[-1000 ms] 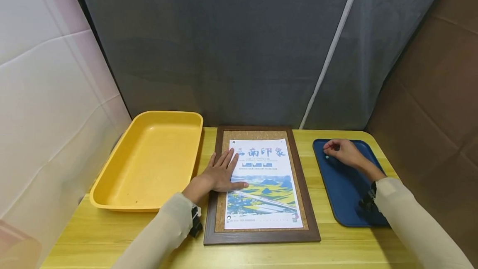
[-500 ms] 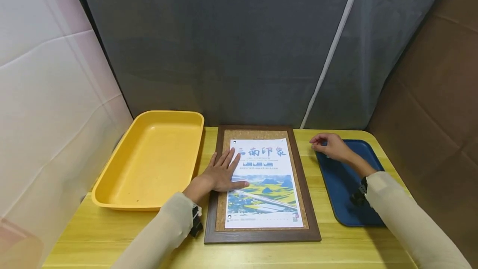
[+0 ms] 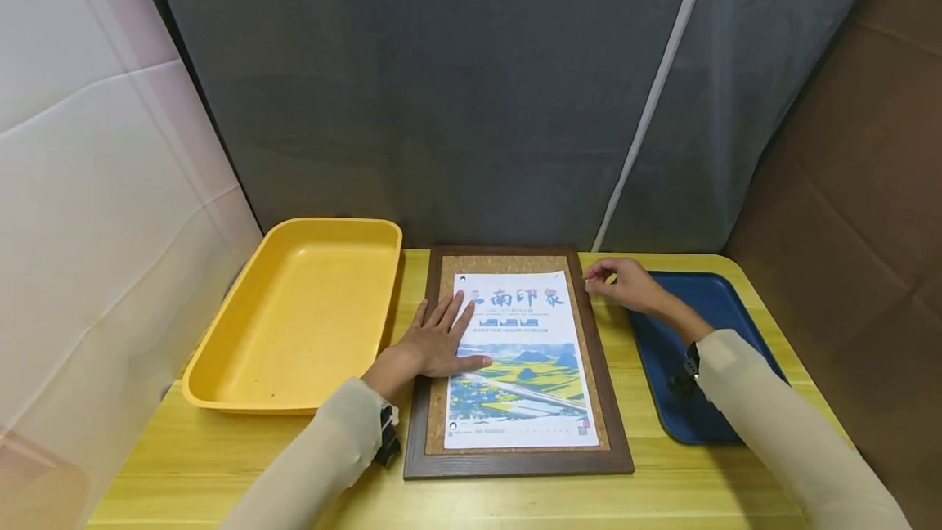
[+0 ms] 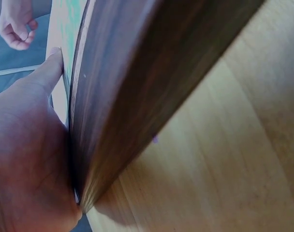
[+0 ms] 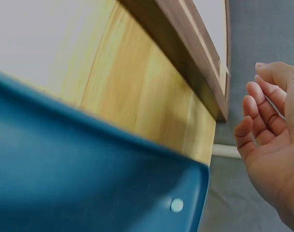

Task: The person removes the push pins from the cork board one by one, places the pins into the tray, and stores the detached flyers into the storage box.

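My left hand (image 3: 432, 348) lies spread on the left side of a printed sheet (image 3: 515, 391), which rests on a brown-framed cork board (image 3: 518, 466). In the left wrist view, my left palm (image 4: 31, 154) is against the frame's side (image 4: 103, 87). Two small round pieces sit at the sheet's left corners. Over the board's upper right edge, my right hand (image 3: 629, 285) has thumb and forefinger brought together around what looks like a tiny pale object, mostly hidden. The right wrist view shows the right hand (image 5: 277, 116) with its other fingers bent.
A yellow tray (image 3: 294, 317) stands on the wooden table (image 3: 221, 464) to the left. At the right is a blue tray (image 3: 706, 407) with a pale round piece (image 5: 177, 205) in its corner. A dark curtain (image 3: 441, 105) hangs behind.
My right hand has moved left from over the blue tray to the board's upper right edge, fingertips still together. My left hand has stayed on the sheet.
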Motion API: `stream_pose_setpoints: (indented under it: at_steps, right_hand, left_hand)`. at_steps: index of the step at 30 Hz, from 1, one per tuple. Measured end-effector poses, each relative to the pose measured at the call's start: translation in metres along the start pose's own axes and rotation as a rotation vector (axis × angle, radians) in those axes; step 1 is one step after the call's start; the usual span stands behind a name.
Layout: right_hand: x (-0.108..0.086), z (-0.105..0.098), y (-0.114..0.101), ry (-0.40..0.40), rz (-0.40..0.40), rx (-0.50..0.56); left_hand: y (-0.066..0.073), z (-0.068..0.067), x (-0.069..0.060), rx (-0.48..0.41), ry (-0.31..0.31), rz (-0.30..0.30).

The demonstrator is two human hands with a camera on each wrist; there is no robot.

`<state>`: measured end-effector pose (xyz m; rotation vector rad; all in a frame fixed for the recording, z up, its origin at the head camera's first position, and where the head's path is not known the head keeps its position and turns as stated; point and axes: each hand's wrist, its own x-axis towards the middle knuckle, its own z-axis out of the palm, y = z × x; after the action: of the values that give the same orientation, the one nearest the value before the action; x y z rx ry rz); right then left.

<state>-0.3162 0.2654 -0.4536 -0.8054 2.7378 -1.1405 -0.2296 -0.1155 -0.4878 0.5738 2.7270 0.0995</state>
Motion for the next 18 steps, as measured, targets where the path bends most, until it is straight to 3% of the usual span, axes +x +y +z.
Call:
stream_pose_setpoints:
  at_steps: [10,18]
  right_hand:
    - [0.019,0.021,-0.014,-0.004,-0.051,0.014]
    - [0.034,0.035,-0.030,-0.024,-0.047,0.041]
  left_hand:
    - [0.001,0.001,-0.002,-0.011,0.019,0.008]
    - [0.000,0.004,0.000,-0.016,0.014,-0.009]
